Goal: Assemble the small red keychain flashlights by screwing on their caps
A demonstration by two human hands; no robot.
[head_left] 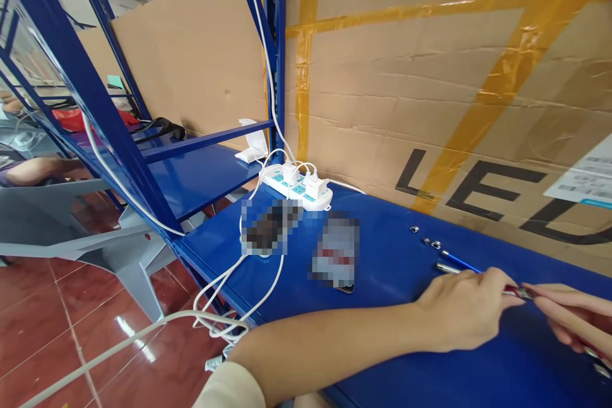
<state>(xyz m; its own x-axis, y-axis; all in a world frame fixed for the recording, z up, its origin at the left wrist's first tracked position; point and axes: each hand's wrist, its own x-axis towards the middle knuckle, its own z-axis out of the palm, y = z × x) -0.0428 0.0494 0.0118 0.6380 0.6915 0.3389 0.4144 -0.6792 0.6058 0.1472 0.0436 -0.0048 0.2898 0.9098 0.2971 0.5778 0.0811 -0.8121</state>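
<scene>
- Two grips on one slim tool (red band, metal tip), held low over the bench at its right end.
- Left grip is closed round one end of the tool; right grip pinches the other part with its fingertips.
- Step in hand, by my read: working the tool between both hands, fitting or twisting a part (can't tell which).
- Loose nuts and a blue rod lie just beyond the left grip, near the cardboard.
- Next move calls for a steady left hold, a fine right pinch, and staying clear of the nuts.
</scene>
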